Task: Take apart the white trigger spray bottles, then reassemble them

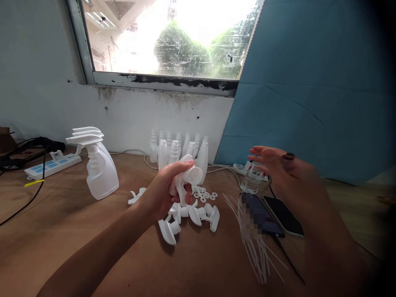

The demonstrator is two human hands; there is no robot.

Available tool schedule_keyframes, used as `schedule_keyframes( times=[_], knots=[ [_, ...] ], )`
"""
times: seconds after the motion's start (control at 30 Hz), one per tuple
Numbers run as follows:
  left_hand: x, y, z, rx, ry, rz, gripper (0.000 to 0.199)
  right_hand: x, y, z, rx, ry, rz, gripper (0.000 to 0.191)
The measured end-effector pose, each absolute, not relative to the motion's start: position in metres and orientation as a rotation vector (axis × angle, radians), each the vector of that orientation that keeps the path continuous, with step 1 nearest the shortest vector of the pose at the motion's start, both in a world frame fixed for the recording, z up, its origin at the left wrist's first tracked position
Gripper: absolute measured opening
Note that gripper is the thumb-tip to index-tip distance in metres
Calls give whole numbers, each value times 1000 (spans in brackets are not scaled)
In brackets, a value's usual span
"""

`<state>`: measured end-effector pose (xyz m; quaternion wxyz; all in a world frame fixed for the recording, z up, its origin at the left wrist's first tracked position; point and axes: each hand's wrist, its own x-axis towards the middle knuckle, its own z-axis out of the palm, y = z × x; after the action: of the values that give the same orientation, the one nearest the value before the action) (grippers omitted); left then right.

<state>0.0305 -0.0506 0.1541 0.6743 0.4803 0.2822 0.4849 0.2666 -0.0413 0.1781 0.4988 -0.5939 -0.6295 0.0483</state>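
Note:
My left hand [165, 187] is closed around a white trigger spray head [192, 175], its round collar turned toward me. To the right, my right hand [275, 161] is raised near a clear container [253, 179], fingers stretched out and a little apart, nothing visible in them. Motion blurs its wrist side, and a dark round band shows on it. Below my left hand lie several loose spray heads [194, 214]. Small white washers [204, 194] are scattered beside them. Thin white tubes [260, 255] lie in a loose bundle on the table, right of centre.
Several white bottles without heads [163, 154] stand against the wall. Left of them, spray bottles with heads fitted [102, 173] stand in a row. A power strip [52, 165] with cables lies at far left. Two phones [283, 216] lie on the brown table [130, 264] at right.

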Motion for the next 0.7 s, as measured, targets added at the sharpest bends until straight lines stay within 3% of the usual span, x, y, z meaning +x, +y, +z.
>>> schedule_keyframes(
  times=[0.2, 0.47, 0.7],
  knots=[
    [35, -46, 147, 958, 588, 1014, 29, 219, -93, 188, -1125, -1383, 247, 49],
    [39, -48, 145, 980, 563, 1046, 26, 207, -98, 183, -914, -1568, 341, 29],
    [45, -56, 144, 1004, 591, 1217, 25, 201, -100, 170, -766, -1789, -4, 16]
  ],
)
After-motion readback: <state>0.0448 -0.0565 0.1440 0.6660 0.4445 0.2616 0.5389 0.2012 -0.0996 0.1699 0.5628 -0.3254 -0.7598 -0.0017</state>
